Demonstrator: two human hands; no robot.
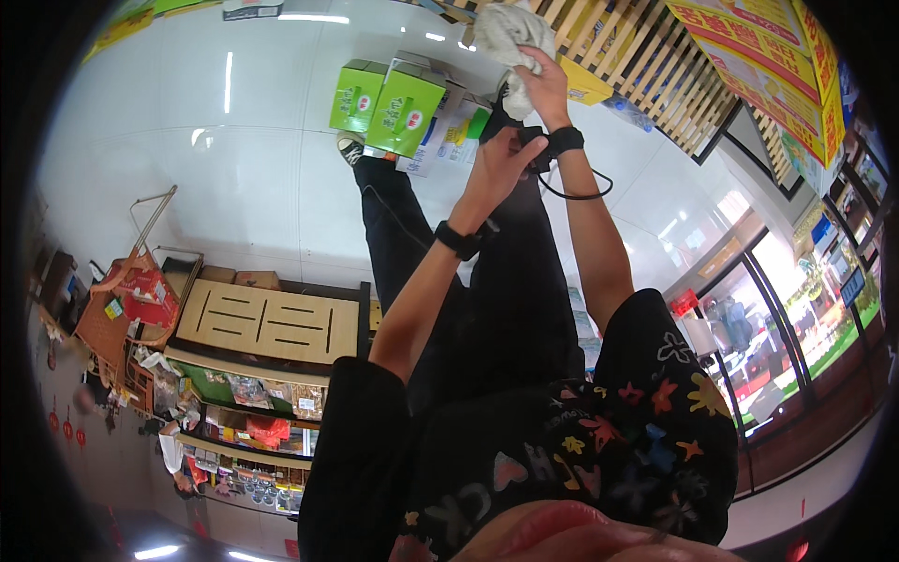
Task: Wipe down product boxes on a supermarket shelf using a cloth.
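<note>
My right hand (546,86) grips a crumpled off-white cloth (514,35), which hangs beside the slatted rack. A black band (566,142) circles that wrist, and a small black device (535,149) sits next to it. Thumb and fingers of my left hand (500,163) close around this device; part of it is hidden by them. From it a black cable (609,184) loops below my right forearm. Another black band (460,240) is on my left wrist. Both arms reach forward over my dark trousers.
Green gift cartons (406,109) stand on the glossy tiled floor (281,161) by my shoe (350,149). A wooden slatted rack (632,63) runs along the upper right. Left are a brown chair (116,316) and stocked shelves (267,319); a person (172,453) is beyond.
</note>
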